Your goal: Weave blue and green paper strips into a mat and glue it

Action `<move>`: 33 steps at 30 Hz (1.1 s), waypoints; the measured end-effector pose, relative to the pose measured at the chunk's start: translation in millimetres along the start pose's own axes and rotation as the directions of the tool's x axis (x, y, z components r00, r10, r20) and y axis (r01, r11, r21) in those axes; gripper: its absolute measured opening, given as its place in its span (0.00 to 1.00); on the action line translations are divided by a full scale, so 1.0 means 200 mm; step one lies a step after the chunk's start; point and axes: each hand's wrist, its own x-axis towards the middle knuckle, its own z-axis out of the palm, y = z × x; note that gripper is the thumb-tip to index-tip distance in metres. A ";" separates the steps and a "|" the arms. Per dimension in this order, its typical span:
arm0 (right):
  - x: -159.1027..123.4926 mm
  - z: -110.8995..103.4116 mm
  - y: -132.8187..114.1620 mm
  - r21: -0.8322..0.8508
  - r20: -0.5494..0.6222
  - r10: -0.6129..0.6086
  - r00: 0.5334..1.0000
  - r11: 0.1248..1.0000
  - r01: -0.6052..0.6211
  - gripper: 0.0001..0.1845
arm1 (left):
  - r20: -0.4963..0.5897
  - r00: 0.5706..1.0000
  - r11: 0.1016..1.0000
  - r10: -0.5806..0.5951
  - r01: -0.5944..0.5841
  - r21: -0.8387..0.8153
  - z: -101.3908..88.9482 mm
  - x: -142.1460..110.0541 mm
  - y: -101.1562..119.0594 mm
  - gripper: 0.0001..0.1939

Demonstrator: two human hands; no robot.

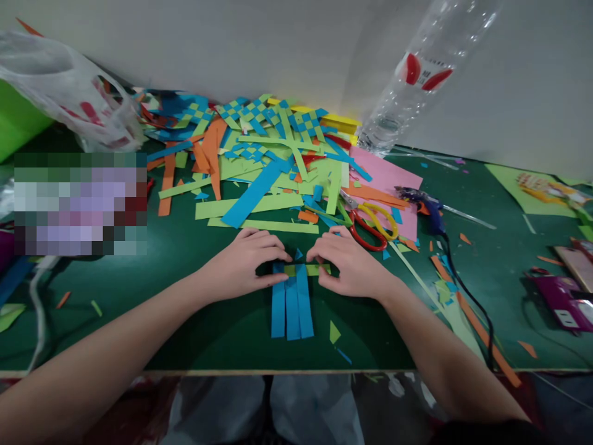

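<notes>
Three blue paper strips [291,312] lie side by side on the table in front of me, running towards its front edge. A short light-green paper strip [316,270] crosses their far ends, passing over some and under another. My left hand [245,262] is closed at the upper left of the blue strips, its thumb and curled fingertips on them. At the green strip's right part, my right hand [347,262] has thumb and fingers curled round it. A small blue paper scrap [298,253] lies between the fingertips.
Behind my hands are piled woven blue-green paper pieces [257,111] and loose strips. Scissors [370,225], a glue gun [428,207] with a cord, and pink paper [384,176] lie right. A plastic bottle [417,86] and a plastic bag [74,93] stand at the back.
</notes>
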 end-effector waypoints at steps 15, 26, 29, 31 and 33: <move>0.00 0.06 0.01 -0.025 0.098 -0.106 0.989 0.994 0.109 0.18 | 0.019 0.999 0.999 -0.031 0.031 0.022 -0.04 -0.03 -0.03 0.15; 0.00 0.07 0.01 0.013 0.107 -0.076 0.991 0.997 0.075 0.17 | 0.041 0.999 1.000 -0.010 0.010 -0.003 -0.04 -0.02 -0.01 0.12; 0.00 0.07 0.01 0.025 0.107 -0.072 0.992 0.997 0.070 0.17 | 0.044 0.999 1.000 0.007 -0.007 -0.001 -0.04 -0.03 -0.02 0.11; 0.00 0.07 0.01 0.029 0.106 -0.074 0.992 0.997 0.071 0.17 | 0.042 0.999 1.000 0.018 -0.018 0.002 -0.04 -0.03 -0.02 0.11; 0.00 0.07 0.01 0.033 0.105 -0.073 0.992 0.997 0.070 0.17 | 0.041 0.999 1.000 0.019 -0.019 0.008 -0.03 -0.02 -0.02 0.11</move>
